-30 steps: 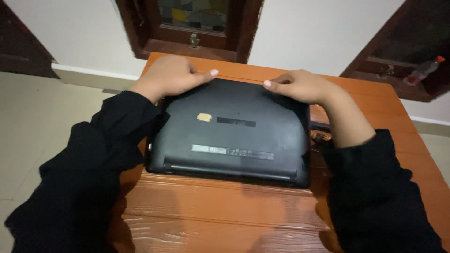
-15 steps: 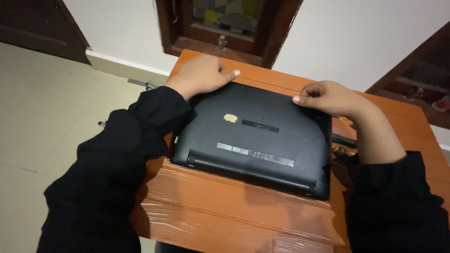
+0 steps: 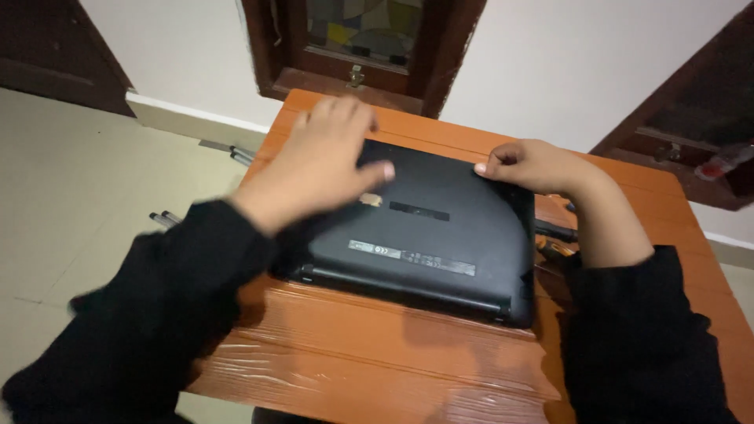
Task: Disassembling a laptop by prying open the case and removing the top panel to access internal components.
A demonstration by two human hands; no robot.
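Observation:
A black laptop (image 3: 440, 235) lies upside down on a small orange-brown wooden table (image 3: 369, 361), its underside with labels facing up. My left hand (image 3: 318, 161) is blurred, raised over the laptop's far left part with the fingers spread and nothing in it. My right hand (image 3: 534, 163) rests at the laptop's far right corner, fingers curled over the far edge. Both arms are in black sleeves.
A dark cable or tool (image 3: 554, 232) lies on the table just right of the laptop. The table stands against a white wall below a dark wooden window frame (image 3: 361, 47). Dark rods (image 3: 169, 220) lie on the tiled floor at left.
My left hand has come off the laptop's far left corner and lifted over its underside. The right hand keeps its hold on the far right corner. The view has shifted slightly.

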